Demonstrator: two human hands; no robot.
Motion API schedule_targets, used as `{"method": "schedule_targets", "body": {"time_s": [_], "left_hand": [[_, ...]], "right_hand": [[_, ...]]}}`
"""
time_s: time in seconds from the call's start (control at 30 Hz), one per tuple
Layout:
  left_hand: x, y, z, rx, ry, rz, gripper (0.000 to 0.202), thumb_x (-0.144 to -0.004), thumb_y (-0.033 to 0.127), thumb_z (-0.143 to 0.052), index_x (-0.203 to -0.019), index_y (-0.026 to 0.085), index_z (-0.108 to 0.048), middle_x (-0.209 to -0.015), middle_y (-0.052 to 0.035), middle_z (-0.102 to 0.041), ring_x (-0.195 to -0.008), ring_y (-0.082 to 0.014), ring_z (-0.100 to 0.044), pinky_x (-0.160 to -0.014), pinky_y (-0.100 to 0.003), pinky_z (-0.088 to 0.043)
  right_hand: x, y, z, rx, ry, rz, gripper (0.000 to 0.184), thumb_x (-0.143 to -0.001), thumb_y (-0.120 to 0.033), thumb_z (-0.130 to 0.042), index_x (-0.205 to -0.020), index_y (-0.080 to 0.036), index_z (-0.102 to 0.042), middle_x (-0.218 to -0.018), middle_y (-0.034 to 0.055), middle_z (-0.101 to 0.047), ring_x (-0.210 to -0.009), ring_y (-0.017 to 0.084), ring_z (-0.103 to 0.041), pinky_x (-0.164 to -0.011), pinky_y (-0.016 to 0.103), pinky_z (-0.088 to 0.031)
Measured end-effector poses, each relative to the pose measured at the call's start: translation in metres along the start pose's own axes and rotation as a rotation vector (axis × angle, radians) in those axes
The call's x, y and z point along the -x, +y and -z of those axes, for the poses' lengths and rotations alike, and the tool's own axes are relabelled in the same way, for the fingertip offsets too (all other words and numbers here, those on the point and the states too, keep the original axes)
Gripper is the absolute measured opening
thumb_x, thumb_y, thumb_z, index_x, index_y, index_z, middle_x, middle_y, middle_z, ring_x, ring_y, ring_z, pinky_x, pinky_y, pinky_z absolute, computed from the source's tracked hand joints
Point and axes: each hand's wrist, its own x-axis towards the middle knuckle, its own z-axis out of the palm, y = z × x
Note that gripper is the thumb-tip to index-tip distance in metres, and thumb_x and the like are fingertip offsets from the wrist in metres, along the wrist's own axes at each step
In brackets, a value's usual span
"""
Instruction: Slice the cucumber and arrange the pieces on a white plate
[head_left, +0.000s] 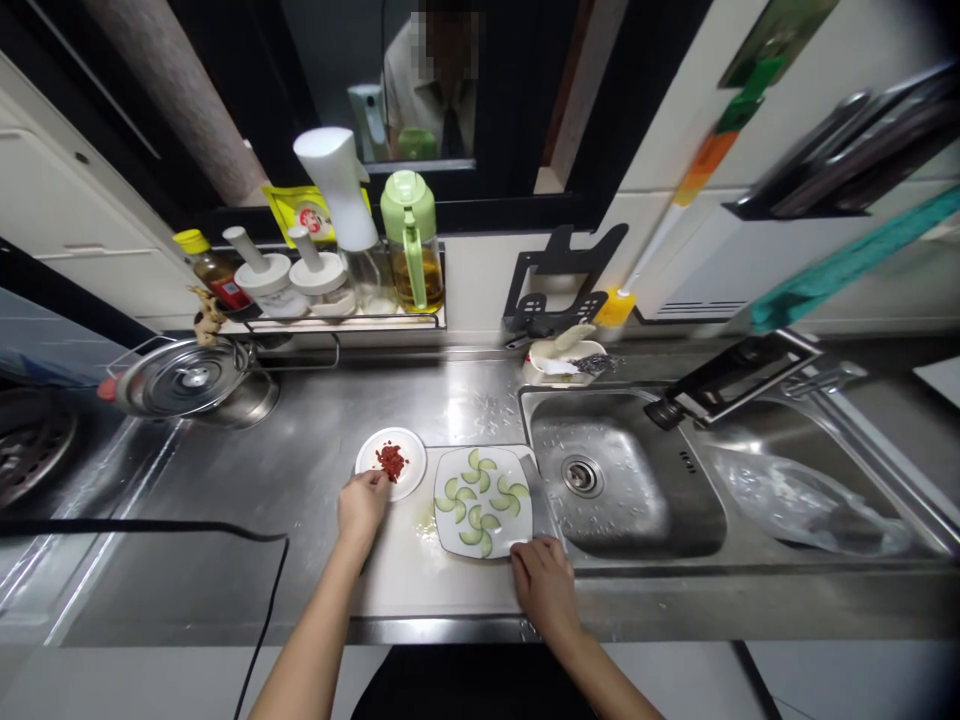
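Between the two hands, on a white cutting board (pixel 409 575), a square white plate (pixel 450 535) is set; green slices (pixel 480 500) are laid on it in small pinwheel groups. The right hand (pixel 544 585) is placed at the plate's near right corner, fingers curled, fingertips touching the rim; nothing is gripped. The left hand (pixel 361 505) is stretched to the near edge of a small round dish (pixel 375 462), just left of the plate. Fingertips are bunched over the dish rim next to a heap of red bits (pixel 391 461); whether a bit is pinched cannot be told, the view being too small there. The hands are kept well apart, plate and dish between them.

Beyond the right hand, a steel sink (pixel 675 530) is sunk into the counter, drain (pixel 581 475) visible, a dark faucet (pixel 712 390) angled above. A clear plastic bag (pixel 787 500) is seen farther right in the basin. Far beyond the left hand, a rack (pixel 337 322) is loaded with bottles and shakers, among them a green-topped oil bottle (pixel 411 245). Left of that, a steel pot lid (pixel 184 378) is seen. A black cable (pixel 187 527) is run across the counter left of the left forearm. A person is reflected in the window (pixel 431 85) above.
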Motion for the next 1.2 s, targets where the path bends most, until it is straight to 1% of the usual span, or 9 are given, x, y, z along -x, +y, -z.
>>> {"method": "schedule_targets", "body": {"time_s": [0.07, 0.13, 0.3, 0.4, 0.53, 0.7, 0.87, 1.0, 1.2], "left_hand": [[0.011, 0.004, -0.003, 0.086, 0.013, -0.055, 0.026, -0.081, 0.034, -0.048, -0.083, 0.022, -0.072, -0.092, -0.0056, -0.072, -0.083, -0.0178, -0.064, -0.078, -0.027, -0.044], [0.024, 0.012, -0.011, 0.156, 0.012, -0.137, 0.027, -0.081, 0.035, -0.049, -0.084, 0.021, -0.072, -0.093, -0.0056, -0.072, -0.084, -0.0180, -0.064, -0.080, -0.028, -0.045], [0.056, 0.033, -0.043, 0.231, -0.044, -0.336, 0.024, -0.082, 0.029, -0.049, -0.084, 0.019, -0.071, -0.086, -0.0060, -0.071, -0.084, -0.0190, -0.063, -0.082, -0.032, -0.047], [0.066, 0.041, -0.060, 0.182, -0.036, -0.409, 0.022, -0.084, 0.026, -0.049, -0.083, 0.019, -0.070, -0.082, -0.0060, -0.069, -0.083, -0.0187, -0.061, -0.081, -0.032, -0.046], [0.070, 0.044, -0.074, 0.077, 0.007, -0.426, 0.022, -0.085, 0.026, -0.048, -0.084, 0.019, -0.069, -0.079, -0.0064, -0.067, -0.081, -0.0187, -0.058, -0.080, -0.032, -0.045], [0.071, 0.045, -0.080, 0.026, 0.033, -0.428, 0.023, -0.087, 0.028, -0.047, -0.082, 0.020, -0.068, -0.077, -0.0065, -0.066, -0.079, -0.0190, -0.056, -0.078, -0.032, -0.043], [0.072, 0.045, -0.082, 0.025, 0.029, -0.433, 0.022, -0.087, 0.028, -0.048, -0.084, 0.020, -0.068, -0.079, -0.0065, -0.066, -0.079, -0.0187, -0.055, -0.078, -0.032, -0.041], [0.072, 0.044, -0.084, 0.020, 0.049, -0.444, 0.022, -0.087, 0.027, -0.047, -0.085, 0.019, -0.068, -0.078, -0.0063, -0.067, -0.078, -0.0188, -0.054, -0.077, -0.032, -0.041], [0.071, 0.043, -0.086, 0.030, 0.127, -0.499, 0.019, -0.086, 0.024, -0.050, -0.081, 0.019, -0.068, -0.072, -0.0047, -0.065, -0.074, -0.0182, -0.054, -0.072, -0.031, -0.041]], "right_hand": [[-0.001, -0.001, 0.001, -0.004, 0.009, 0.003, 0.023, -0.091, -0.023, -0.042, -0.087, -0.023, -0.065, -0.088, 0.0052, -0.065, -0.097, 0.023, -0.049, -0.073, 0.032, -0.034], [-0.002, -0.003, 0.001, 0.002, 0.023, 0.012, 0.024, -0.091, -0.023, -0.042, -0.086, -0.023, -0.065, -0.087, 0.0052, -0.064, -0.095, 0.022, -0.050, -0.072, 0.031, -0.034], [-0.016, -0.011, -0.001, 0.007, 0.051, 0.050, 0.022, -0.090, -0.021, -0.043, -0.089, -0.023, -0.065, -0.086, 0.0047, -0.063, -0.097, 0.022, -0.047, -0.076, 0.032, -0.033], [-0.028, -0.021, -0.003, -0.012, 0.045, 0.065, 0.020, -0.089, -0.022, -0.045, -0.091, -0.023, -0.065, -0.088, 0.0042, -0.063, -0.098, 0.023, -0.045, -0.077, 0.032, -0.032], [-0.044, -0.036, -0.008, -0.024, 0.038, 0.083, 0.016, -0.089, -0.022, -0.048, -0.090, -0.024, -0.064, -0.091, 0.0033, -0.062, -0.101, 0.023, -0.044, -0.078, 0.033, -0.030], [-0.059, -0.045, -0.015, -0.016, -0.003, 0.142, 0.015, -0.087, -0.021, -0.050, -0.093, -0.023, -0.063, -0.094, 0.0034, -0.061, -0.104, 0.023, -0.041, -0.079, 0.032, -0.029], [-0.070, -0.047, -0.021, -0.041, -0.049, 0.178, 0.020, -0.086, -0.018, -0.050, -0.098, -0.025, -0.063, -0.096, 0.0038, -0.060, -0.103, 0.023, -0.039, -0.080, 0.033, -0.029], [-0.074, -0.049, -0.025, -0.020, -0.078, 0.182, 0.022, -0.086, -0.018, -0.050, -0.102, -0.027, -0.063, -0.096, 0.0040, -0.059, -0.102, 0.023, -0.039, -0.077, 0.033, -0.029], [-0.075, -0.050, -0.026, -0.027, -0.105, 0.184, 0.024, -0.086, -0.021, -0.051, -0.107, -0.029, -0.062, -0.097, 0.0041, -0.058, -0.101, 0.023, -0.039, -0.076, 0.033, -0.027]]}}
